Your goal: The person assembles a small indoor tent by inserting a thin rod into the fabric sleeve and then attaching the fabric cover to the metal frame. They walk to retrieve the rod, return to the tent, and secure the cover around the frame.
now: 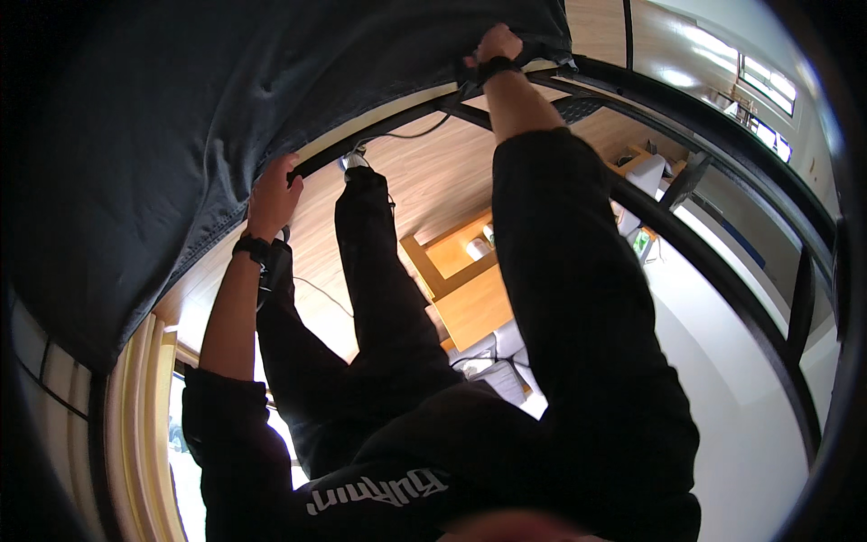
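Observation:
A black bed sheet (244, 81) covers a mattress, whose pale edge shows under the hem. My right hand (498, 45) is closed like a fist on the sheet near its far right corner. Nearer, at the left, my left hand (274, 197) grips the sheet's edge, its thumb set apart and its fingertips partly hidden. Each wrist wears a dark band. Wrinkles run through the cloth beside my left hand.
A black metal bed frame and railing (713, 117) curve along the right. Below are a wood floor (424, 172), a wooden table (474, 307), grey cushions (506, 361) and a thin cable (411, 135). Beige curtains (140, 425) hang at the lower left.

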{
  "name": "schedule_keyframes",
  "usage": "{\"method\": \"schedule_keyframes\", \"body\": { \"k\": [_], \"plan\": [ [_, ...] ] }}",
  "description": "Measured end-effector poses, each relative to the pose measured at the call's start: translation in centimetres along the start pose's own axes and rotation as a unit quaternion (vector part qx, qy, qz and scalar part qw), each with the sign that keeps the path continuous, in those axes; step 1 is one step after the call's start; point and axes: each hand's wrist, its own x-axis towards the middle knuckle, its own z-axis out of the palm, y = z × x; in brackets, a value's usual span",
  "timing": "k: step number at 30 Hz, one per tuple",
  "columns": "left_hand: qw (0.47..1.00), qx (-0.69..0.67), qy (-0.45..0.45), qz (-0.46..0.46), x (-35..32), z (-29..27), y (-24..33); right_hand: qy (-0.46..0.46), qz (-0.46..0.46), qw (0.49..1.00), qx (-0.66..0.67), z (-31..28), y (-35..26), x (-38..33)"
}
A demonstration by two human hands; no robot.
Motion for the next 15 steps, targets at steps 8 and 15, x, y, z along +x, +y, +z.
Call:
{"method": "schedule_keyframes", "body": {
  "k": [8,15],
  "plan": [
    [0.659,-0.532,0.111,-0.521,1.4,4.7,-3.6,-0.065,0.078,0.988,-0.115,1.2,11.8,12.9],
    [0.423,-0.691,0.193,-0.554,1.2,5.1,-6.3,-0.111,0.025,0.975,-0.191,4.2,18.7,18.2]
  ]
}}
